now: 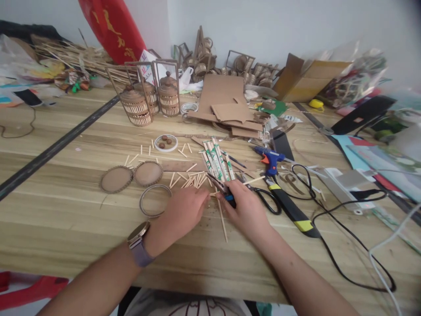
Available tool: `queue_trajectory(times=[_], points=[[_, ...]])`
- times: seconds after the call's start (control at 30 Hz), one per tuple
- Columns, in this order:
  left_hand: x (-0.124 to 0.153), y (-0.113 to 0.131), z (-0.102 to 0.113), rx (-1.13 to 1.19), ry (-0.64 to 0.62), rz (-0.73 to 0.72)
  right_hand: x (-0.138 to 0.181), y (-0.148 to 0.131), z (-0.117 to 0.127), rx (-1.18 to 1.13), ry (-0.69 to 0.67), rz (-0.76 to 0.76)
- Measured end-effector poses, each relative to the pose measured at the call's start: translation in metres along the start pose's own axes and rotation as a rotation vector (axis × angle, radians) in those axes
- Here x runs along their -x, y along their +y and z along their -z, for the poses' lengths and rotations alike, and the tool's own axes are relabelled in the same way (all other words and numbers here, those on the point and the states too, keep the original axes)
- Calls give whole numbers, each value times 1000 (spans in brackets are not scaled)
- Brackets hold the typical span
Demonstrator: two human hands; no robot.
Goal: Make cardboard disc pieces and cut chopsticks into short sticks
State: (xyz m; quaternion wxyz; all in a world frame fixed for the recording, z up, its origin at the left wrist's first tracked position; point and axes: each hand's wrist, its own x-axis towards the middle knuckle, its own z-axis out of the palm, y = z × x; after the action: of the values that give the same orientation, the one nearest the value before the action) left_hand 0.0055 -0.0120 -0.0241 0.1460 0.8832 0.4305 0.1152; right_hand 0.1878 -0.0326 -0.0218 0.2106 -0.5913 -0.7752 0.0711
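Note:
My left hand, with a watch on the wrist, rests palm down on the wooden table, its fingers curled onto a thin wooden stick. My right hand is closed round a small cutting tool with dark and blue handles, whose jaws point at the stick's upper end. Short cut stick pieces lie just beyond both hands. A bundle of wrapped chopsticks lies behind them.
Two cardboard discs and a ring lie left of my hands. Black scissors, a blue glue gun, a black-and-yellow knife and cables are to the right. Small woven models and cardboard stand behind.

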Motion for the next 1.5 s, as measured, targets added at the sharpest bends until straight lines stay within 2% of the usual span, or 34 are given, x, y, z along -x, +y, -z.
queue_trajectory(times=[0.27, 0.6, 0.8, 0.9, 1.07, 1.13, 1.2, 1.33, 1.5], points=[[0, 6, 0, -158, 26, 19, 3, -3, -6, 84, -42, -76], [3, 11, -1, -143, 43, 26, 1, -11, -3, 158, -110, -140], [2, 16, -3, -163, 3, 57, 2, -14, -4, 180, -67, -115], [0, 9, 3, 25, -18, 53, -2, -6, 3, 3, -76, -97], [-3, -5, 16, 876, -150, 118, -6, 5, 22, -449, -115, -37], [-4, -6, 15, 1113, -160, 195, -6, 5, 26, -510, -99, -35], [-4, -5, 12, 1245, -173, 267, -4, 4, 26, -501, -85, -23], [-5, -3, 4, 1284, -217, 293, 0, 0, 19, -470, -173, 59], [-5, -4, 2, 960, -162, 185, 2, -1, 9, -480, -255, 70]])
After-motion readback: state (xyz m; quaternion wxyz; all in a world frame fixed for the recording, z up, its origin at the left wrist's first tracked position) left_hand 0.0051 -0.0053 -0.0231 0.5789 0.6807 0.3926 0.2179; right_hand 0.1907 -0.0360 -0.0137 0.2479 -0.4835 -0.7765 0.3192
